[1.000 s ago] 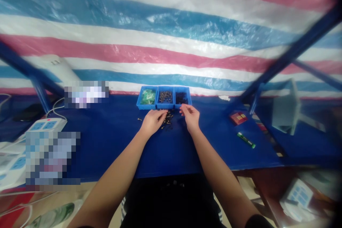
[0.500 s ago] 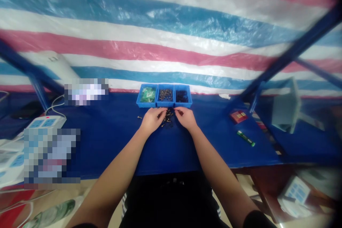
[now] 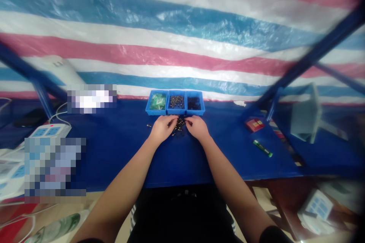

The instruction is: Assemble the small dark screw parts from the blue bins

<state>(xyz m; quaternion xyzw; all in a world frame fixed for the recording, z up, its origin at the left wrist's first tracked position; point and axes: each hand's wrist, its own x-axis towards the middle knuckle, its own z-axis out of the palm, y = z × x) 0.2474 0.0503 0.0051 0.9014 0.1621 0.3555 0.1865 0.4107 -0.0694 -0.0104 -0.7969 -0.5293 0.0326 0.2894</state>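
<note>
Both my hands rest on a blue table [image 3: 176, 159] on either side of a small pile of dark and brass-coloured parts [image 3: 179, 125]. My left hand [image 3: 162, 128] has its fingers curled and pinched at the pile's left edge. My right hand [image 3: 197, 127] is pinched at the pile's right edge. What the fingers hold is too small to make out. Just behind the pile stand three blue bins: one with green pieces [image 3: 157, 102], one with brass parts [image 3: 176, 102], one with black parts [image 3: 194, 103]. A stray brass part [image 3: 148, 125] lies to the left.
White power strips [image 3: 48, 132] with cables lie at the left. A red box [image 3: 254, 124] and a green marker [image 3: 262, 148] lie at the right, near a grey stand [image 3: 306, 115]. A striped plastic sheet [image 3: 182, 38] hangs behind, with blue frame bars [image 3: 310, 55] on either side.
My right hand has come down from near the black-parts bin to the right side of the pile. My left hand has stayed at the pile.
</note>
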